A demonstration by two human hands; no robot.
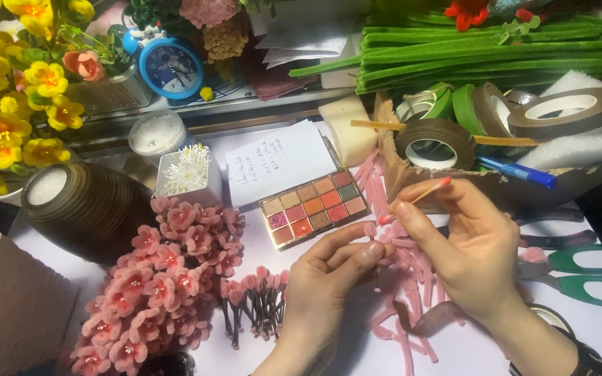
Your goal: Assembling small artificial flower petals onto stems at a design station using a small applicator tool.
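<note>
Hiding behind left hand [329,278]: pink petal [370,228]

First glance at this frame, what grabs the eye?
Centre: the left hand pinches a small pink piece while the right hand holds a pink-tipped cotton swab against it, over a heap of pink pipe cleaners. Lower left lies a big cluster of pink handmade flowers, with an eyeshadow palette just above the hands. Top right, green pipe cleaners lie above a box of floral tape rolls.

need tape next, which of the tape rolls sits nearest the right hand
The dark brown roll standing at the box's front edge, just above the right hand; the green and other brown rolls lie farther back.
</note>
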